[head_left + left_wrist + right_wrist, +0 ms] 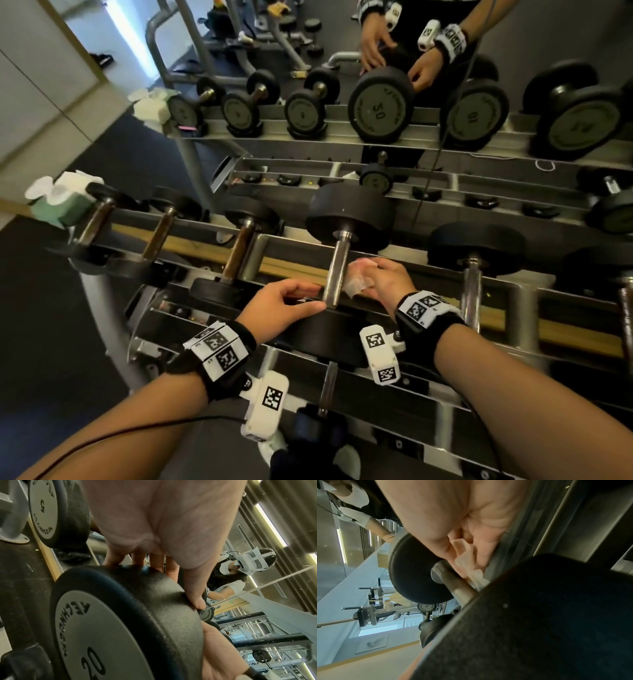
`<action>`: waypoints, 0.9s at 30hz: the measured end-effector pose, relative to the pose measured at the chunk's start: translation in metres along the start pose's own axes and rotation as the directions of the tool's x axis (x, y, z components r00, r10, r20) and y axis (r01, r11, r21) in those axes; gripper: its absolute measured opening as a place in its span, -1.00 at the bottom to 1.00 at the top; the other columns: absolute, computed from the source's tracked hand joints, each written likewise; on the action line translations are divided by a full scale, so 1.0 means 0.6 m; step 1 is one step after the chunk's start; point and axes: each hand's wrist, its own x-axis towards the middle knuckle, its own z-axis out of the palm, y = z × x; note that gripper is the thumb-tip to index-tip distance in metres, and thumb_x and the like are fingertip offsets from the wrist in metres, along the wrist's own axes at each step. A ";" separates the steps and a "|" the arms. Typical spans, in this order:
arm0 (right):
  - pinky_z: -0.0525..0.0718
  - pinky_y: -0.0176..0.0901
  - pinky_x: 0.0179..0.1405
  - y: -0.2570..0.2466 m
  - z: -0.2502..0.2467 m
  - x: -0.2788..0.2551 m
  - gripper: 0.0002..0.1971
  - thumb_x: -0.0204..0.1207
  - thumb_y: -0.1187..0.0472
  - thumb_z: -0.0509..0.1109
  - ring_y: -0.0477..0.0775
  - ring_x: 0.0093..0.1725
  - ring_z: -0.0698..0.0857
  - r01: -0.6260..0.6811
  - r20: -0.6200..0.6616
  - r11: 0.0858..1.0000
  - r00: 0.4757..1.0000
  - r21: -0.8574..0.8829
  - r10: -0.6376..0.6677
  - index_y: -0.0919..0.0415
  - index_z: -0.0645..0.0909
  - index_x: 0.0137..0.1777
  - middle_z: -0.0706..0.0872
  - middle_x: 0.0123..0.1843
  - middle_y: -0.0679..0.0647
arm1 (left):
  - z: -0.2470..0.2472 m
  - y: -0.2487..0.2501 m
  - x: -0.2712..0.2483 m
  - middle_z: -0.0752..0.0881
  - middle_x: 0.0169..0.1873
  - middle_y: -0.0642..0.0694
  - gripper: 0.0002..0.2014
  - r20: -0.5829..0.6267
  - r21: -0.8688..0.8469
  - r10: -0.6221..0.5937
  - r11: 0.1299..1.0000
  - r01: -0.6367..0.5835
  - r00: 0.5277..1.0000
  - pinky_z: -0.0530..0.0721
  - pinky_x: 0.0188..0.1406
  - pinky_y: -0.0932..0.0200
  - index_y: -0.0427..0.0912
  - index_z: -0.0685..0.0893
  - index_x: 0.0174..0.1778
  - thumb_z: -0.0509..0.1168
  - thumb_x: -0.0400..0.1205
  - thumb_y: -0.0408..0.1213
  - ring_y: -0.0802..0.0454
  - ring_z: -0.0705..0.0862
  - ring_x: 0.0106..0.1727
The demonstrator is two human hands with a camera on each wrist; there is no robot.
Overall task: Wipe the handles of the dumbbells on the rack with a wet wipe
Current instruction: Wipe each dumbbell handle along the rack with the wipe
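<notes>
Wet wipe (354,283) half-hidden in right hand (387,279); handle (337,272) alongside

Dark gym floor (51,325), wall mirror (513,41) reflecting daylight window (102,27)

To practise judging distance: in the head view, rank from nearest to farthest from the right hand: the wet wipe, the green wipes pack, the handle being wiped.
1. wet wipe, pinched in the right hand.
2. handle, just left of it, against the wipe.
3. green wipes pack, at the rack's far left end.
</notes>
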 end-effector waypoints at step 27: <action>0.75 0.04 0.19 0.007 -0.001 -0.011 -0.86 0.61 0.47 0.33 0.23 0.16 0.73 0.000 0.333 0.986 0.941 -0.164 0.056 0.27 0.55 -0.14 0.69 0.11 0.33 | -0.010 0.003 -0.003 0.82 0.05 0.22 -0.60 0.121 -0.065 -0.067 0.995 0.076 0.990 0.72 0.25 0.00 0.28 0.81 0.05 0.52 0.30 0.24 0.29 0.77 0.10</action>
